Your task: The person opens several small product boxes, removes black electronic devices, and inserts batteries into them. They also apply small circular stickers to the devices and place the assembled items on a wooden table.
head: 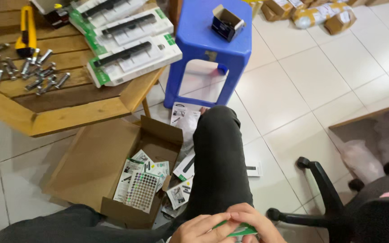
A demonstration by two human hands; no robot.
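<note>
At the bottom edge of the head view my left hand and my right hand meet over my lap, both gripping a small green and white packet. Only part of the packet shows between the fingers. My leg in dark trousers stretches forward from under the hands. An open cardboard box on the floor to the left holds several leaflets and a sheet of round stickers.
A wooden table at upper left carries three white and green boxes, several metal bolts and a yellow tool. A blue plastic stool bears a small open box. An office chair base stands at right.
</note>
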